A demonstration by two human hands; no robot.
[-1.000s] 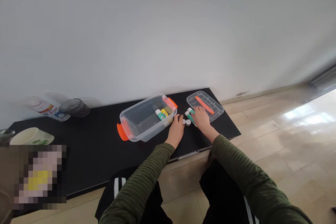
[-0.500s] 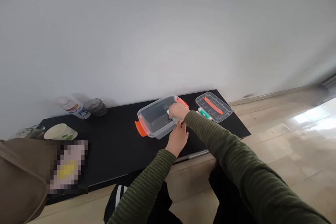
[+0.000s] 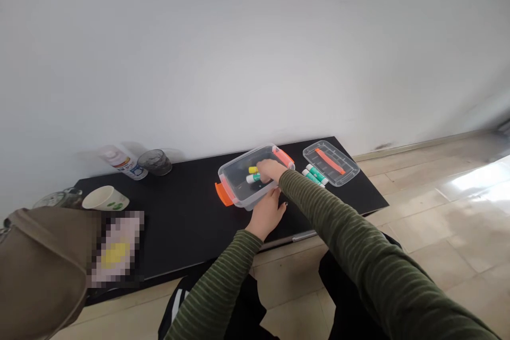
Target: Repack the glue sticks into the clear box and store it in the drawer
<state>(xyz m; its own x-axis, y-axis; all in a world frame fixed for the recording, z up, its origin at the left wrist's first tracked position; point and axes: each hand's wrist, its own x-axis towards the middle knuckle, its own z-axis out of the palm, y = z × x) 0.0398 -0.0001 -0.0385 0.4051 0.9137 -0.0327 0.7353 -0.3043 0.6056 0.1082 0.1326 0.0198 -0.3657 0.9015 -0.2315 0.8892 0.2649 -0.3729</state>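
Observation:
A clear plastic box with orange latches stands open on the black table. My right hand reaches down into it, fingers closed around a green-and-white glue stick. Just beyond that, a yellow-ended stick shows beside the fingers; whether it is also held I cannot tell. At the box's near right side, my left hand has its fingers at the wall and rim, gripping it. Several more green-and-white glue sticks lie to the right, next to the clear lid with its orange handle.
On the left of the table are a paper cup, a dark glass and a white spray can. A brown sleeve of another person comes in at left, near a blurred-out patch. The wall runs along the back.
The view has shifted slightly, so the table appears further right. In the box, the glue stick and a yellow end now show left of my right hand. My left hand stays at the box's side.

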